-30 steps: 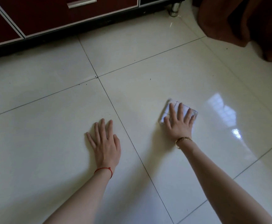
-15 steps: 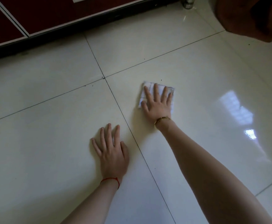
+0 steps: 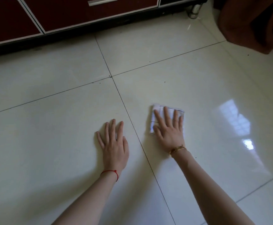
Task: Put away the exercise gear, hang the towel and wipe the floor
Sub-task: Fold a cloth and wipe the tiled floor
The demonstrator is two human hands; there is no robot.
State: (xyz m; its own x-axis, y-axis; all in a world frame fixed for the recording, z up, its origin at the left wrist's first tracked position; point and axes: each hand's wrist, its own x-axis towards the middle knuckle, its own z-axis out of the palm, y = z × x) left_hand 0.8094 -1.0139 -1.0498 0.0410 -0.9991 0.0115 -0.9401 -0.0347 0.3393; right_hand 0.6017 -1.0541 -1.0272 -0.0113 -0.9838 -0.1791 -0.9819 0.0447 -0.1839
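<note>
I see the folded white cloth [image 3: 167, 118] just right of frame centre, directly under my right hand [image 3: 168, 130], whose straight, spread fingers press it flat on the floor [image 3: 197, 88]. My left hand [image 3: 114, 143] lies flat and empty across the grout line [image 3: 132, 125], so the right is the hand to push the next stroke.

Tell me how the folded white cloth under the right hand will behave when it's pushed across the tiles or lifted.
The folded cloth lies flat under the right hand, so it is probably soft and would flop open if lifted by a corner. The tile floor is glossy, so the cloth should slide easily under the flat palm. It looks thin, likely light, and may bunch if pushed by an edge.
</note>
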